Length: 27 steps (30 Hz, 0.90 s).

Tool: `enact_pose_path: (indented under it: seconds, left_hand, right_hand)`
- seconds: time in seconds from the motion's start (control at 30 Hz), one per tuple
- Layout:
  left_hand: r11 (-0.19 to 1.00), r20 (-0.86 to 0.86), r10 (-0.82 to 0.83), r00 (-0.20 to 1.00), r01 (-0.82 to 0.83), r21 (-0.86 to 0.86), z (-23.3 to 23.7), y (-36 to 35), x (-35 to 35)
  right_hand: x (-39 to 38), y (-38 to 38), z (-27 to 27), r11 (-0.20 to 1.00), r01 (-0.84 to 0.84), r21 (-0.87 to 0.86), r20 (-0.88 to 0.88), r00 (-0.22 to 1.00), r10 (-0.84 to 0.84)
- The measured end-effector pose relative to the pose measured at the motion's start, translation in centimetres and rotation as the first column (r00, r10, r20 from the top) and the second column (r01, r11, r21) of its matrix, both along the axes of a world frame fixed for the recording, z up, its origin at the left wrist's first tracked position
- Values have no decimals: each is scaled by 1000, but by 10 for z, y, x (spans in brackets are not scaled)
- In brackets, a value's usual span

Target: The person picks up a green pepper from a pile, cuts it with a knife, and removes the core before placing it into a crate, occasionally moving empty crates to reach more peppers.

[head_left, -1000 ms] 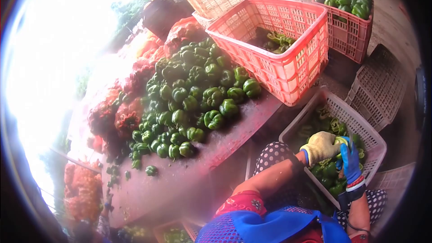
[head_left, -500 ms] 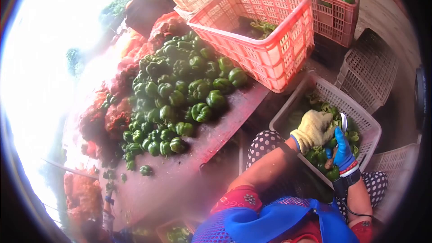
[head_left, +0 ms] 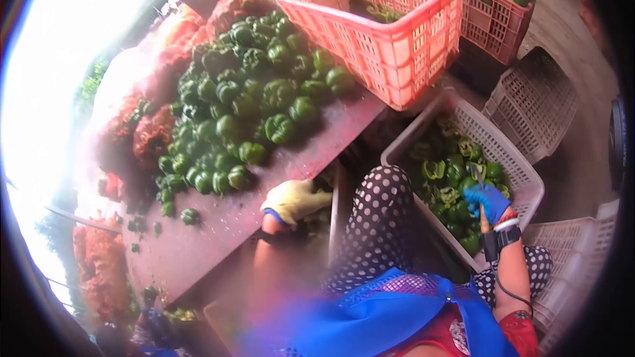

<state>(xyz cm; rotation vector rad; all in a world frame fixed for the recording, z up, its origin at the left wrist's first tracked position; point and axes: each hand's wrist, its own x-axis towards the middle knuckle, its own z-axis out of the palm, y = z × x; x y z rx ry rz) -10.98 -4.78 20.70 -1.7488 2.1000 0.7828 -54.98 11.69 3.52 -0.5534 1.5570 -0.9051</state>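
Note:
My left hand, in a yellow knit glove, is beside the table edge, over a bin tucked at the table's side. Its fingers point out to the right, and nothing shows in them. My right hand, in a blue glove, is closed round the wooden handle of a knife, whose blade points away from me. Below that hand, green bell peppers, some cut open, lie in a pale plastic crate in front of my right knee.
A heap of whole green peppers covers part of the table at left, with red mesh sacks behind. A red crate stands at the table's far end. Beyond it is a pepper-filled crate. Another crate lies tilted at right.
My left hand has moved left, from the crate of cut peppers to the bin by the table. My right hand has stayed over the crate with the knife. The view has shifted somewhat.

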Motion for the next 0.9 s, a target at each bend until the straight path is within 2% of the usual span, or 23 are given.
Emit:
enact_pose_path:
  seconds: [0.03,0.07,0.1,0.13,0.17,0.2,0.23,0.27,0.3,0.33,0.37,0.4,0.43,0.47,0.5,0.6,0.63,0.67,0.73,0.8,0.83,0.87,0.9]
  left_hand:
    - [998,0,36,999,-36,-54,-11,0,15]
    - [992,-4,72,997,-72,-107,-22,0,31]
    - [981,-11,108,994,-109,-160,-33,0,46]
    - [931,-76,218,973,-231,-284,-45,-11,53]
    - [849,-167,305,938,-347,-397,-56,-22,60]
    - [711,-220,375,901,-431,-556,-73,-46,60]
    - [647,-228,408,884,-456,-611,-84,-71,67]
    - [586,-242,420,875,-465,-663,-86,-88,65]
    - [581,-310,456,834,-543,-606,-87,-109,64]
    - [582,-367,489,791,-610,-538,-89,-127,63]
    - [558,-433,520,736,-677,-480,-96,-142,60]
    - [536,-489,551,676,-736,-413,-102,-152,57]
    - [519,-503,576,644,-764,-383,-106,-159,53]
    - [479,-603,529,597,-797,-369,-128,-168,57]
    - [465,-592,535,603,-795,-389,-122,-161,48]
    - [385,-629,511,586,-810,-442,-105,-130,10]
    - [379,-646,495,580,-814,-441,-111,-125,2]
    - [373,-661,481,576,-817,-440,-115,-120,-5]
    - [398,-737,499,457,-876,-274,-119,-120,-8]
    - [420,-755,539,373,-896,-142,-109,-116,-5]
    - [414,-769,531,355,-901,-131,-113,-119,-1]
    - [408,-792,525,312,-909,-87,-116,-120,4]
    - [406,-815,515,267,-913,-43,-118,-122,7]
  right_hand:
    - [3,-6,32,1000,19,-21,83,996,-17]
    - [-21,-12,2,990,129,-59,399,912,-95]
    - [-20,-17,11,942,328,-70,555,797,-237]
    - [-16,-25,27,857,512,-58,701,632,-331]
    - [6,-24,46,779,625,-53,686,590,-426]
    - [16,-20,33,809,574,-127,728,608,-317]
    - [25,-16,13,830,517,-209,757,623,-197]
    - [33,-15,2,928,370,-43,711,664,-232]
    - [38,-12,-10,964,216,154,645,717,-263]
    - [41,-8,-24,963,113,244,614,750,-244]
    - [40,-13,-35,950,79,302,767,572,-291]
    - [47,-23,-9,919,202,340,677,625,-388]
    - [39,-25,-11,927,306,217,669,645,-370]
    - [31,-26,-12,912,401,90,657,664,-357]
    - [28,-32,-6,823,538,185,741,474,-476]
    - [19,-11,-39,951,300,-68,857,506,-99]
    - [37,-11,-12,933,308,186,730,593,-341]
    - [28,-14,-51,886,200,418,740,491,-460]
    - [32,-14,-48,969,118,217,714,658,-240]
    - [39,-20,-11,936,347,61,615,725,-309]
    - [36,-23,3,885,459,76,682,624,-382]
    - [23,-26,-24,774,617,142,710,482,-514]
    - [21,-23,-27,810,570,139,697,525,-489]
